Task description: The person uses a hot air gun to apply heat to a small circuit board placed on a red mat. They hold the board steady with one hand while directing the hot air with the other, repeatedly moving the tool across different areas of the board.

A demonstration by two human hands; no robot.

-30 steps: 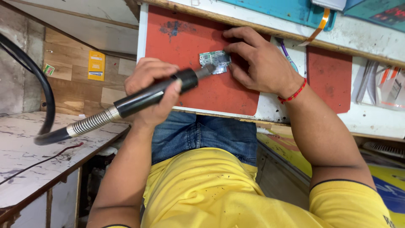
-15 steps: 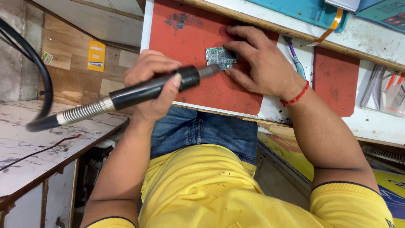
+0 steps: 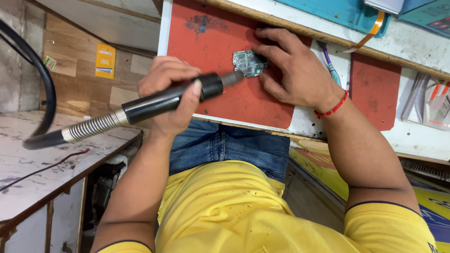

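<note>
Small circuit board (image 3: 249, 63) is being pinned w/ left hand (image 3: 293, 70) fingertips on red mat (image 3: 220, 89); rotary handpiece (image 3: 171, 99) is being gripped by right hand (image 3: 168, 100), tip touching board edge. Work looks mid-way, board not yet released.

Circuit board (image 3: 249, 63) turned (now green side up).

At my bench, my left hand (image 3: 168, 100) grips a black rotary handpiece (image 3: 171, 98), its metal nose touching a small green circuit board (image 3: 249, 63). My right hand (image 3: 293, 70) pins that board flat on the red mat (image 3: 220, 37). The handpiece's coiled steel sleeve (image 3: 93, 127) trails left into a black hose (image 3: 40, 82) above a marble shelf (image 3: 42, 164).
</note>
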